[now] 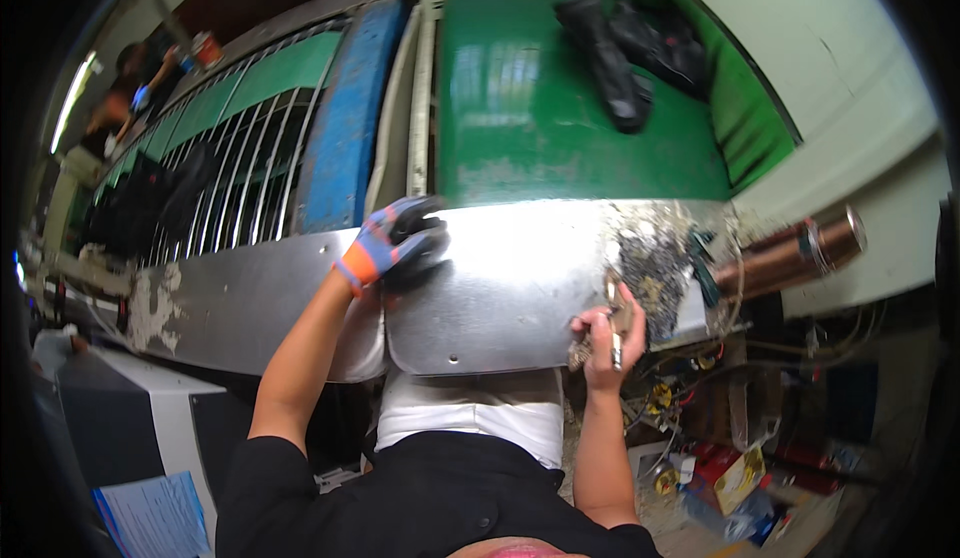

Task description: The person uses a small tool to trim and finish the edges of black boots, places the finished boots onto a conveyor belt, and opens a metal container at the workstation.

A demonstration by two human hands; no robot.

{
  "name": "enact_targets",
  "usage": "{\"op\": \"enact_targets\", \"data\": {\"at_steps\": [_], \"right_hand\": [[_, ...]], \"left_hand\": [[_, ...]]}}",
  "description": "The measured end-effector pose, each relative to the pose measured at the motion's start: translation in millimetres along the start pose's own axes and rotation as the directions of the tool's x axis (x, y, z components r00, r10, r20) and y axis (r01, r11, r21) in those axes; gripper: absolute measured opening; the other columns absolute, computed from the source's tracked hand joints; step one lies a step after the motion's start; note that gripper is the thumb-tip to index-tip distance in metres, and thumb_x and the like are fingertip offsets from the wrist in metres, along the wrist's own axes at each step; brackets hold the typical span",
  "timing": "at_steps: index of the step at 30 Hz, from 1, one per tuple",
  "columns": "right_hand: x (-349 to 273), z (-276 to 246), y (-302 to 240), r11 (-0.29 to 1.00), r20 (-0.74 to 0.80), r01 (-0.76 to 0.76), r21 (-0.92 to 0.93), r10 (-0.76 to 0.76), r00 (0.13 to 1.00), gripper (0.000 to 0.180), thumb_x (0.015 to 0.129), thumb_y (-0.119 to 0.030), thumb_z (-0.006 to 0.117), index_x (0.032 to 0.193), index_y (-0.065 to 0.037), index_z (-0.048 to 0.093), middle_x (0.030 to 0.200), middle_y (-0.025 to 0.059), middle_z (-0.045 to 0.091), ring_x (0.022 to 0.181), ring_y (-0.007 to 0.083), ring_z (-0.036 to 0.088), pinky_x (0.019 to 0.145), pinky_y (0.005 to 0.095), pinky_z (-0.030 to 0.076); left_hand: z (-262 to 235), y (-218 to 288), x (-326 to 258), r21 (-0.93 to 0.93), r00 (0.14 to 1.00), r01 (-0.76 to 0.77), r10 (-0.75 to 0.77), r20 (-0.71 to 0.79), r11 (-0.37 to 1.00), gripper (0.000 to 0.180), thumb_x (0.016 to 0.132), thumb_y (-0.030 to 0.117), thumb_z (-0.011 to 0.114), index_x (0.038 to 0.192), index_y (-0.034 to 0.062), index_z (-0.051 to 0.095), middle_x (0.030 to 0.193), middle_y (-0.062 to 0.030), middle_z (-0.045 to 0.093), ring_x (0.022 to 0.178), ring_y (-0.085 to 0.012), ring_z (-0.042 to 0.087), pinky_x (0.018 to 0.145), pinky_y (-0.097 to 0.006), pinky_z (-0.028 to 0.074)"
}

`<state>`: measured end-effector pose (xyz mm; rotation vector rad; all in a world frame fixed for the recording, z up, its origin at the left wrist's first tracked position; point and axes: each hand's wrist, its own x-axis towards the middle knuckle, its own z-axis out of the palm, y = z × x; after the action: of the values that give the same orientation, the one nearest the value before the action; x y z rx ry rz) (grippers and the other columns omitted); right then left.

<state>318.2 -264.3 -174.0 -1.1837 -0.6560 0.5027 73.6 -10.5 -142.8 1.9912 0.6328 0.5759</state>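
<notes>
My left hand [378,248], in an orange and grey glove, is closed round a black rounded piece [418,250] at the steel worktop's edge by the gap. Its exact kind is blurred. My bare right hand [607,339] grips a slim metal hand tool [615,346] above the worktop's front edge; fingers hide much of it, so its kind is unclear. Between the hands lies the bare steel worktop [500,298]. Dark, crusted residue [652,276] covers its right part, just beyond the right hand.
Black boot-like pieces [625,63] lie on the green board [520,108] at the back. A metal rack [245,173] and blue beam [345,118] stand left. A copper-coloured cylinder [790,256] juts out right, above cables and clutter [730,478]. Another person [130,98] is far left.
</notes>
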Motion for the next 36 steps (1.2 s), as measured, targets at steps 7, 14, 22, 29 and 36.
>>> {"op": "enact_targets", "data": {"at_steps": [7,14,22,29,36], "right_hand": [[-4.5,8.2,-6.5,0.988,-0.02,0.057,-0.142,-0.06,0.998,0.06,0.089,-0.018,0.055,0.136,0.013,0.034,0.072,0.0099,0.06,0.065,0.0158,0.055,0.064,0.0307,0.05],[-9.1,11.0,4.8,0.979,0.01,0.1,-0.179,-0.1,0.995,0.065,0.092,-0.023,0.053,0.142,0.011,0.028,0.073,0.0088,0.055,0.067,0.0172,0.054,0.066,0.0305,0.047],[-0.2,25.0,0.6,0.953,-0.041,0.075,-0.294,-0.091,0.995,0.065,0.089,-0.021,0.051,0.137,0.016,0.03,0.068,0.0107,0.056,0.064,0.0183,0.053,0.065,0.0317,0.047],[1.0,30.0,-4.2,0.923,-0.038,0.076,-0.378,-0.097,0.995,0.062,0.091,-0.022,0.049,0.137,0.016,0.031,0.069,0.0079,0.056,0.064,0.0161,0.053,0.066,0.0284,0.046],[0.9,27.8,-4.0,0.926,-0.033,0.095,-0.364,-0.115,0.993,0.065,0.089,-0.023,0.051,0.137,0.017,0.031,0.069,0.0077,0.056,0.064,0.0158,0.053,0.066,0.0294,0.046]], "left_hand": [[-22.6,-33.3,-115.3,-0.01,0.908,0.073,-0.071,-0.412,0.997,0.036,0.09,0.011,0.068,0.124,0.003,0.062,0.12,-0.009,0.066,0.107,-0.0192,0.064,0.097,-0.034,0.05],[-67.9,-45.1,-103.0,-0.054,0.873,0.253,-0.252,-0.417,0.966,0.054,0.086,0.026,0.074,0.134,0.0092,0.055,0.126,-0.011,0.063,0.115,-0.0237,0.06,0.099,-0.037,0.049],[-413.6,-134.7,-92.6,0.545,0.454,0.578,0.315,-0.833,0.608,0.083,0.08,0.052,0.074,0.142,0.0048,0.046,0.139,-0.0222,0.052,0.13,-0.0347,0.049,0.11,-0.039,0.039],[-547.5,-130.5,-123.6,0.155,0.145,0.956,-0.058,-0.988,-0.251,0.104,0.077,0.079,0.053,0.154,0.0132,0.026,0.154,-0.0147,0.037,0.139,-0.0328,0.039,0.109,-0.047,0.037],[-503.8,-170.3,-173.1,0.335,0.336,0.942,-0.04,-0.941,0.032,0.078,0.088,0.071,0.046,0.133,0.0078,0.054,0.134,-0.0212,0.056,0.121,-0.037,0.055,0.102,-0.046,0.045]]}}
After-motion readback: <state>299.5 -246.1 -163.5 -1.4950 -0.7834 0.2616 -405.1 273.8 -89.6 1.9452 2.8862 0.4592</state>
